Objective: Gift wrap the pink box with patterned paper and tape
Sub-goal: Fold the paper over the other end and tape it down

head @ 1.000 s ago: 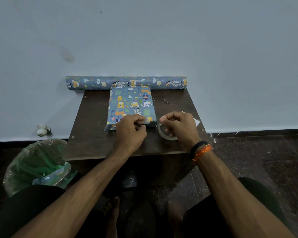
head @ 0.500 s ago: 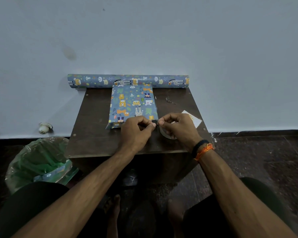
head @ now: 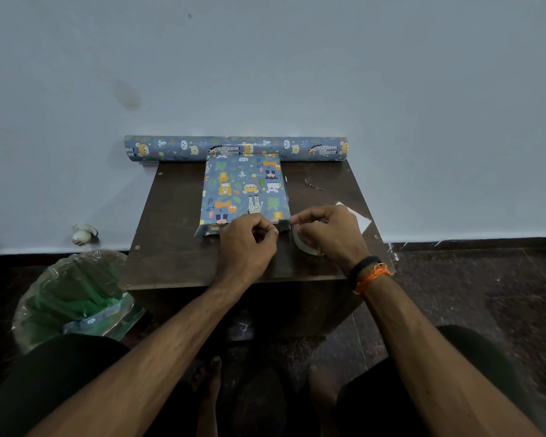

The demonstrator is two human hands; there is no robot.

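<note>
We see the flat rectangular box (head: 246,192), wrapped in matte blue animal-print paper, lying at the middle of the dark wooden table (head: 171,234); the paper roll (head: 234,148), a long cylinder, touches the box's far edge. At the box's near right corner our 2 hands work: the left hand (head: 248,244) is curled, fingertips pinching there; the right hand (head: 330,233) grips a clear ring-shaped tape roll (head: 303,246).

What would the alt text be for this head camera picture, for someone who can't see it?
Seen from above, a person's left hand presses the near end of a box wrapped in animal-print paper on a small dark table, while the right hand holds a roll of clear tape beside it. A matching paper roll lies against the wall.
</note>
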